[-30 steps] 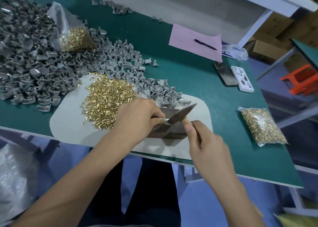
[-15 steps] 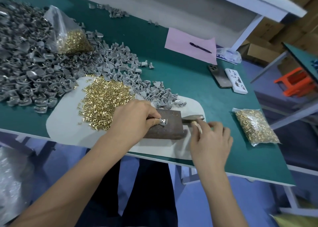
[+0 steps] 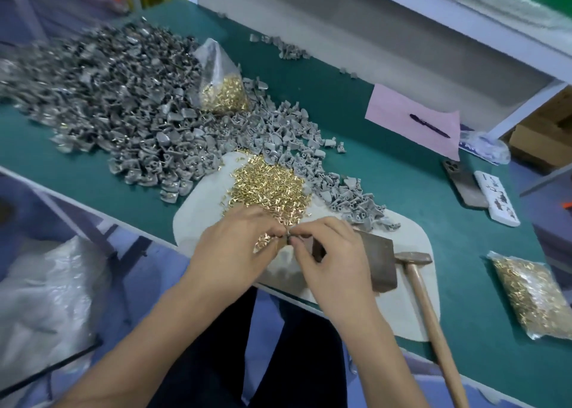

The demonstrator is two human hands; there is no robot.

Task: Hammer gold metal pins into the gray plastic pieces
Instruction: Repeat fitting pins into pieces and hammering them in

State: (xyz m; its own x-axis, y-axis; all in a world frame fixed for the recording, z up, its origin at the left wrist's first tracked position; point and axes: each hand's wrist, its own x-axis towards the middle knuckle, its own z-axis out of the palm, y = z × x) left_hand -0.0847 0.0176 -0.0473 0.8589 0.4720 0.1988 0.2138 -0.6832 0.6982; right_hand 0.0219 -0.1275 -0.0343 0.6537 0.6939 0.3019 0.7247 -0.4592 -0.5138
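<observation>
A small gray piece (image 3: 288,238) is pinched between the fingertips of the left hand (image 3: 235,252) and the right hand (image 3: 334,262), just above the near edge of the loose gold pins (image 3: 269,187). Whether a pin is already held cannot be told. The hammer (image 3: 414,262) is laid beside the metal block (image 3: 379,259). If the pin is seated crookedly, it may be bent or thrown off when struck.

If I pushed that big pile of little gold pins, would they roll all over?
Probably they would scatter. The gold pins lie loose in a heap on the white mat, and strays already sit around its edges. They look tiny and smooth, so likely light and slippery to pinch.
</observation>
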